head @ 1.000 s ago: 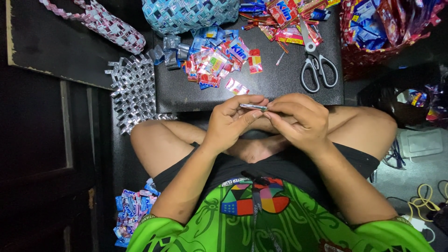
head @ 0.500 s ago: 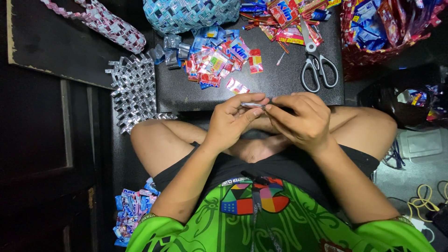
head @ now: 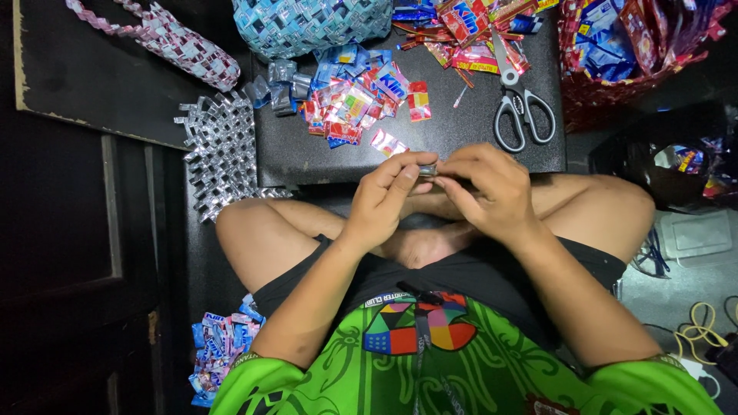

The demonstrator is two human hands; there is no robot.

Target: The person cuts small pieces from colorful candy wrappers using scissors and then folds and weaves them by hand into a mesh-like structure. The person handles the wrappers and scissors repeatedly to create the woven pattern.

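Both my hands meet above my crossed legs, pinching a small folded silvery wrapper strip (head: pixel 427 169) between the fingertips. My left hand (head: pixel 384 192) holds its left end with thumb and fingers. My right hand (head: pixel 488 188) closes over its right end, hiding most of the strip. Just beyond my hands is the near edge of a low black board (head: pixel 461 127) with a pile of folded red, blue and silver wrapper pieces (head: pixel 350 100) on it.
Scissors (head: pixel 519 111) lie on the board at right. A woven silver mat (head: pixel 223 154) sits to the left, a pink woven strap (head: pixel 165 38) far left, a blue woven basket (head: pixel 307 23) at the top. Red bags of wrappers (head: pixel 630 46) stand top right; loose wrappers (head: pixel 219 350) lie by my left thigh.
My hands have shifted slightly, fingers working along the folded strip; it stays pinched between both hands. Nothing else has moved.
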